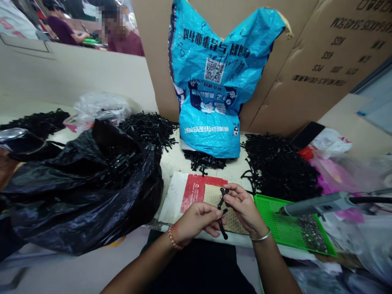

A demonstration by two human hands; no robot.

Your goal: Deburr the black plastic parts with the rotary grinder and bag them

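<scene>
**Head view: both hands closed on one black plastic strip**

Your left hand (197, 222) and right hand (243, 209) meet over the near edge of the surface (174, 161). Each is pinched narrow on the same black plastic strip (222, 227).

The strip stands between the two hands and touches both. Its long axis runs nearly straight away from your body. The far end points toward the blue sack (214, 81), and the near end hangs free below the fingers.

Your right hand grips the far end with thumb and fingertips. Your left hand grips the middle with its fingers curled under. Neither hand is nearer than the other, because the strip lies on the line where they meet: just right of the left hand and just left of the right. You cannot tell from this view whether the strip is one piece or two joined pieces.

Surroundings:
- A tan mesh pad (211, 197) lies under the hands, on a red-and-white sheet (191, 190).
- A green tray (275, 220) sits just to your right and carries small metal pieces (312, 234). A grey tool (318, 203) lies across it.
- A heap of black parts (281, 167) lies beyond the tray, near the right hand.
- A large black bag (82, 183) fills the left side, well apart from the strip.
</scene>
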